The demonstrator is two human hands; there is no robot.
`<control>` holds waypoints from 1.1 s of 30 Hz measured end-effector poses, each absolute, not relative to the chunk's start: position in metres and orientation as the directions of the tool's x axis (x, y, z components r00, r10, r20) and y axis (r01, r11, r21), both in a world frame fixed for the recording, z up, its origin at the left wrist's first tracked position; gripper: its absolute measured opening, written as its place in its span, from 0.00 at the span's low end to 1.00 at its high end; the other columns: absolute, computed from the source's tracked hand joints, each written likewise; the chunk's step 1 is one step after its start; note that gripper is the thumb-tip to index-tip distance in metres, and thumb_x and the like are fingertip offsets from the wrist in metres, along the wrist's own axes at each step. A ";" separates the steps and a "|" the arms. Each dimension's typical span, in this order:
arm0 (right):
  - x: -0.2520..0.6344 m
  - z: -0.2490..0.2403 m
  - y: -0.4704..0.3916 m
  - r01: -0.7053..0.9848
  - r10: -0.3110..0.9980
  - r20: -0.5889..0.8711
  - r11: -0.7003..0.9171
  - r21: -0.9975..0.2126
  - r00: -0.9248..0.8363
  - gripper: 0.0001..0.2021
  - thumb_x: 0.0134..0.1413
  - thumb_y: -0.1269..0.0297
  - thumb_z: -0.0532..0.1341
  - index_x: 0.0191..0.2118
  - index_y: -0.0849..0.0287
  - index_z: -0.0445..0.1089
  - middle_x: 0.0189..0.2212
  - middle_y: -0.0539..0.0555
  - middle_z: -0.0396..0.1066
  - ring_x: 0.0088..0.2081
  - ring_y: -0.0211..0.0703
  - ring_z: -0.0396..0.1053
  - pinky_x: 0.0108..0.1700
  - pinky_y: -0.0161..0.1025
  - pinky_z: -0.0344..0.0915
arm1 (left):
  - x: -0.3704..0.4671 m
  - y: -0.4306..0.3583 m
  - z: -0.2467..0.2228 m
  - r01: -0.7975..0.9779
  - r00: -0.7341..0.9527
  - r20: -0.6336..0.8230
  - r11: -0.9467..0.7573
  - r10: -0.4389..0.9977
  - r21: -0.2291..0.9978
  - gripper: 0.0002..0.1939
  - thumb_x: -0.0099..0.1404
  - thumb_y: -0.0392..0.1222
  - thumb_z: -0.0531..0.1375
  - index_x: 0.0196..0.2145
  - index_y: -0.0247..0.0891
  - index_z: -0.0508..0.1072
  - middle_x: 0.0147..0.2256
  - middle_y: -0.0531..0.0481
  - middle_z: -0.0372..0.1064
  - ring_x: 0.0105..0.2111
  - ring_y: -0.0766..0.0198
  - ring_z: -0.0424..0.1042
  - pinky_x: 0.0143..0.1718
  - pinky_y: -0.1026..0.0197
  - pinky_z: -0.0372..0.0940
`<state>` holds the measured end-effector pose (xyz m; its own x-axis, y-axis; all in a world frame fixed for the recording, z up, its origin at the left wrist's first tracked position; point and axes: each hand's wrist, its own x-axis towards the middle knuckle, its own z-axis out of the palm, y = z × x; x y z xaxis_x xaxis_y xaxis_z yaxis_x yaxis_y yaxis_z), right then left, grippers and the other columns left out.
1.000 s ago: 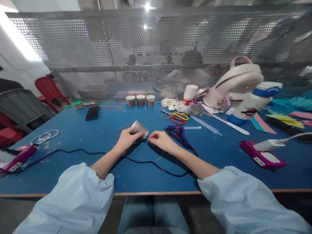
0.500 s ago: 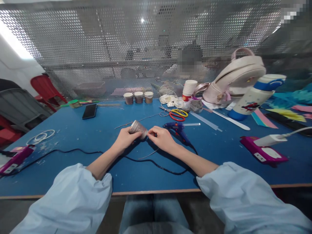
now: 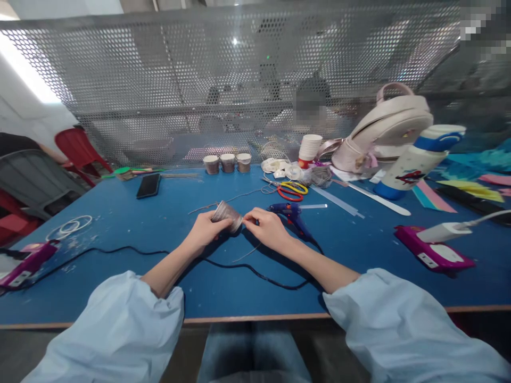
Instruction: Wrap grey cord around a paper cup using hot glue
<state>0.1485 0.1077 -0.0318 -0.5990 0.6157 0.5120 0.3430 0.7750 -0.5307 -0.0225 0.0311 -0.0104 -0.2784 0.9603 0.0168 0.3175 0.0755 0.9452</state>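
Note:
A cup wrapped in grey-brown cord lies tilted on its side in my left hand, whose fingers and thumb close round it. My right hand is pinched at the cup's right end, on a thin grey cord whose loose part trails over the blue table below. Just right of my right hand lies a blue glue gun with a clear stick in its back. Scissors with red and yellow handles rest behind it.
Three wrapped cups stand at the back, left of stacked paper cups. A phone lies back left. A black cable crosses near my forearms. A bottle, backpack and purple power strip are at right.
The whole view has shifted slightly. The cup and both hands keep nearly the same pose, with my right fingertips a little farther from the cup's end.

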 end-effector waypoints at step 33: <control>0.155 -0.026 0.107 0.355 0.633 0.490 0.759 -0.546 -0.600 0.06 0.54 0.72 0.59 0.29 0.59 0.72 0.26 0.49 0.69 0.28 0.36 0.64 0.33 0.33 0.58 | -0.025 0.029 -0.007 0.334 -0.217 0.040 0.036 0.975 0.942 0.10 0.50 0.44 0.63 0.21 0.35 0.69 0.14 0.59 0.56 0.15 0.73 0.53 0.15 0.68 0.48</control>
